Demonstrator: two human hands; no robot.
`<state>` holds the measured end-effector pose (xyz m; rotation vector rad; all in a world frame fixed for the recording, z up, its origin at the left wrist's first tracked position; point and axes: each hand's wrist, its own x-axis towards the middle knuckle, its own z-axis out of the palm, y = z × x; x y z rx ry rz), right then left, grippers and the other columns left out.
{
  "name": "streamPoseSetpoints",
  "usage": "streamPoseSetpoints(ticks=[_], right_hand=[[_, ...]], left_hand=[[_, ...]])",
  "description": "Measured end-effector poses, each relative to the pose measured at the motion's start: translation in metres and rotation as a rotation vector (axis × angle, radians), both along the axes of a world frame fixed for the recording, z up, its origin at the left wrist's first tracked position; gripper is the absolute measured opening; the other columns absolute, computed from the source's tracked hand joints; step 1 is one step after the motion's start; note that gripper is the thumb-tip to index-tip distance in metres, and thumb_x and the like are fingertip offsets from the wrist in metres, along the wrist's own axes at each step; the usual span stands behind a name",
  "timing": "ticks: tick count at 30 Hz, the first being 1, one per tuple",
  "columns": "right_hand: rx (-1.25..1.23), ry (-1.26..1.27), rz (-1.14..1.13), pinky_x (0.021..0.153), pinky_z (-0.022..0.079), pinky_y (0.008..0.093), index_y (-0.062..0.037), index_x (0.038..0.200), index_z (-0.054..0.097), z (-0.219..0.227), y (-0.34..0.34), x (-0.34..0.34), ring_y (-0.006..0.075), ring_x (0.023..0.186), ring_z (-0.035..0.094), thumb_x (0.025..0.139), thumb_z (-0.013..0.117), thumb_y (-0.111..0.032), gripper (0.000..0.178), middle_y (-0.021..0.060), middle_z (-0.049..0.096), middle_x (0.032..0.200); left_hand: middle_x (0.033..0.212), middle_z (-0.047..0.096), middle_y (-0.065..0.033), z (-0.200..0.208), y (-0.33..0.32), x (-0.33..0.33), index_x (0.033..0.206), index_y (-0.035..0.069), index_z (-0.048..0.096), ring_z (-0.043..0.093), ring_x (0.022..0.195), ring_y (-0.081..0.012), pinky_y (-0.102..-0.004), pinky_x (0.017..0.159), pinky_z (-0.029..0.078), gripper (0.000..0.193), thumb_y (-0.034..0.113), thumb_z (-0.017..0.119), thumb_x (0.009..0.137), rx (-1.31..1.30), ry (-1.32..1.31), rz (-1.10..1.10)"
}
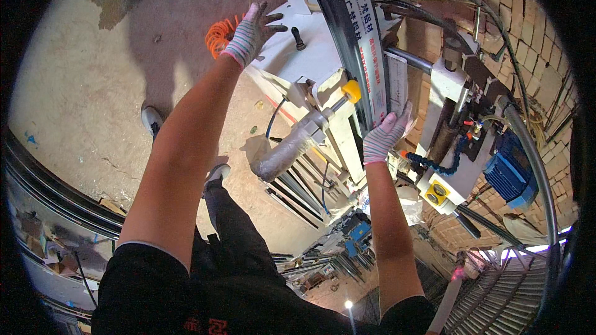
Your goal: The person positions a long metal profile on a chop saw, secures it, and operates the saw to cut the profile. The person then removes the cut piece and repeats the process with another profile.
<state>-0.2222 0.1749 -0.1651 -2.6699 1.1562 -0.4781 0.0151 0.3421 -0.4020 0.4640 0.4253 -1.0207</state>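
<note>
A long black aluminium profile [367, 56], covered on one face with printed protective film, runs from the top edge down over a white machine. At its lower end is my right hand [380, 141] in a striped white glove, thumb against the profile and fingers closed about its edge. My left hand [245, 38], gloved the same way with dark fingertips, is held above the left side of the machine's white top [292, 56], fingers spread and nothing in them. Close by are a black knob handle [298, 40] and a coiled orange air hose [218, 38]. A yellow roller-like end [351, 90] touches or nearly touches the profile.
A metal cylinder [285, 155] sticks out from the machine's near side. To the right stand a blue motor [512, 170], a yellow control box [437, 192] and thick black hoses [528, 142]. Dark curved-looking lengths [56, 183] lie at the left. A brick surface [534, 31] borders the right.
</note>
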Motion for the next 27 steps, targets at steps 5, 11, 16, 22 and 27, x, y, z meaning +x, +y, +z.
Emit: streamPoseSetpoints(ticks=[5, 11, 16, 22, 27], right_hand=[[-0.023, -0.014, 0.011, 0.118, 0.033, 0.0469, 0.0022, 0.154, 0.038, -0.003, -0.002, -0.005, 0.0376, 0.137, 0.045, 0.104, 0.043, -0.053, 0.075, 0.0245, 0.044, 0.149], [-0.147, 0.049, 0.051, 0.112, 0.034, 0.0542, -0.0029, 0.155, 0.041, -0.004, -0.008, -0.007, 0.0451, 0.129, 0.049, 0.102, 0.042, -0.039, 0.065, 0.0325, 0.047, 0.144], [-0.235, 0.094, 0.065, 0.108, 0.033, 0.0576, -0.0015, 0.153, 0.042, -0.005, -0.008, -0.009, 0.047, 0.124, 0.048, 0.099, 0.047, -0.033, 0.063, 0.03, 0.054, 0.134], [-0.333, 0.123, 0.007, 0.106, 0.039, 0.0551, -0.005, 0.147, 0.048, 0.003, 0.001, 0.002, 0.0436, 0.118, 0.05, 0.092, 0.056, -0.021, 0.058, 0.0257, 0.055, 0.128], [-0.065, -0.142, -0.052, 0.113, 0.038, 0.051, -0.0025, 0.145, 0.048, 0.013, 0.077, -0.007, 0.0436, 0.133, 0.047, 0.093, 0.057, -0.016, 0.054, 0.0254, 0.047, 0.149]], left_hand=[[0.164, 0.037, -0.0177, -0.036, 0.002, -0.006, 0.162, 0.007, 0.029, 0.034, 0.151, -0.0327, -0.0428, 0.128, 0.012, 0.08, 0.064, 0.033, 0.106, 0.128, -0.51, -0.006], [0.16, 0.044, -0.0148, -0.055, 0.052, -0.035, 0.158, 0.004, 0.037, 0.036, 0.15, -0.0307, -0.0404, 0.128, 0.014, 0.074, 0.059, 0.03, 0.109, 0.029, -0.155, 0.091], [0.158, 0.045, -0.0189, -0.025, 0.155, -0.077, 0.158, 0.0, 0.034, 0.035, 0.15, -0.0316, -0.0428, 0.128, 0.016, 0.077, 0.059, 0.029, 0.109, 0.212, -0.235, 0.006], [0.152, 0.049, -0.0255, 0.045, 0.258, -0.088, 0.155, -0.001, 0.038, 0.046, 0.142, -0.0343, -0.0434, 0.125, 0.022, 0.076, 0.06, 0.033, 0.109, 0.379, -0.266, -0.106], [0.15, 0.051, -0.0233, 0.18, 0.269, -0.019, 0.156, 0.002, 0.039, 0.048, 0.141, -0.0325, -0.0453, 0.123, 0.027, 0.076, 0.061, 0.035, 0.108, 0.337, -0.648, -0.18]])
